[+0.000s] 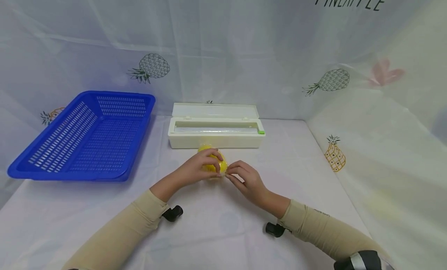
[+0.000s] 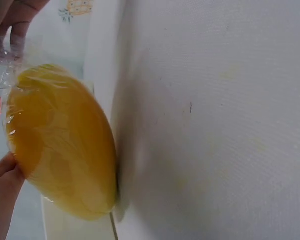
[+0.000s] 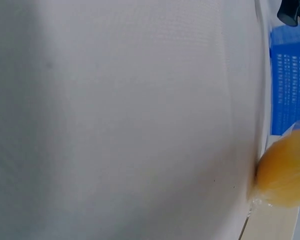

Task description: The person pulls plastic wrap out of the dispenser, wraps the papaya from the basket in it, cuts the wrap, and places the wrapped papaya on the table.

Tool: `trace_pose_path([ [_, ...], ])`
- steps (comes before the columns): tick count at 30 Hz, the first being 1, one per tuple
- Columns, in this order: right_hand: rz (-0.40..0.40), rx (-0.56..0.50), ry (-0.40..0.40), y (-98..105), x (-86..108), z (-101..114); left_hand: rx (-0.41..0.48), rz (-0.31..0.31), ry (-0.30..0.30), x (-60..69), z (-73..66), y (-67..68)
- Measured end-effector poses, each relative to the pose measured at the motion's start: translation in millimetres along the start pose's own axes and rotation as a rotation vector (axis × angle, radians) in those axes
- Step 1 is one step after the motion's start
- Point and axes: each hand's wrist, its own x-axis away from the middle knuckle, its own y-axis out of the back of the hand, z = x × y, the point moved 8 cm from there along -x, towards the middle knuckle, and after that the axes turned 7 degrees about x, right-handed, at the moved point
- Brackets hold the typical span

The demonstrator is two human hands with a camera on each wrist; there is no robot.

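Observation:
A smooth yellow mango, covered in clear cling film, lies on the white cloth in the middle of the table. My left hand holds it from the left, with fingers curled over its top and the thumb low near its close end. From the right, my right hand pinches the film at that end between thumb and fingertips. The left wrist view shows the film bunched and stretched at the right hand's fingers. In the right wrist view the mango is partly cut off, and the right hand is out of frame.
Behind the mango stands a white cling film dispenser, lid raised, with a roll inside and a green slider at its right end. A blue perforated basket is at the left. Pineapple-printed cloth hangs at the back and right.

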Motion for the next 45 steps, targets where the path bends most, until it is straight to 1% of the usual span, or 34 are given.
trace_pose_path([
  [3, 0.038, -0.006, -0.013, -3, 0.8, -5, 0.033, 0.001, 0.021, 0.2, 0.4, 0.4],
  [7, 0.086, 0.047, 0.034, -8, -0.8, -5, 0.035, -0.015, 0.032, 0.4, 1.7, 0.2],
  [9, 0.087, 0.077, 0.057, -9, -2.3, -4, 0.026, -0.029, 0.054, 0.6, 3.9, 0.2],
  [11, 0.079, 0.091, 0.055, -10, -4.2, -5, 0.024, -0.043, 0.081, 1.2, 6.4, 0.1],
  [14, 0.067, 0.081, -0.005, -9, -6.9, -11, 0.027, -0.07, 0.115, 2.2, 9.4, 0.4],
  [18, 0.094, 0.043, -0.095, -13, -9.6, -18, 0.033, -0.099, 0.159, 2.7, 11.9, 0.7],
  [21, 0.093, 0.022, -0.163, -16, -11.0, -23, 0.032, -0.115, 0.204, 1.4, 13.6, 0.8],
  [23, 0.072, 0.017, -0.206, -16, -12.0, -26, 0.039, -0.129, 0.237, 0.2, 14.7, 0.7],
  [28, 0.003, 0.03, -0.302, -15, -15.9, -31, 0.008, -0.183, 0.326, 0.8, 19.1, 1.9],
  [33, -0.042, 0.067, -0.378, -14, -18.0, -32, -0.039, -0.201, 0.397, 2.7, 21.4, 0.7],
  [38, -0.062, 0.088, -0.427, -14, -18.5, -33, -0.078, -0.224, 0.428, 2.6, 20.3, -1.2],
  [42, -0.086, 0.111, -0.423, -15, -17.0, -33, -0.147, -0.244, 0.443, 0.9, 17.1, -3.2],
  [45, -0.087, 0.141, -0.417, -16, -15.1, -34, -0.2, -0.237, 0.46, -0.5, 15.6, -6.1],
])
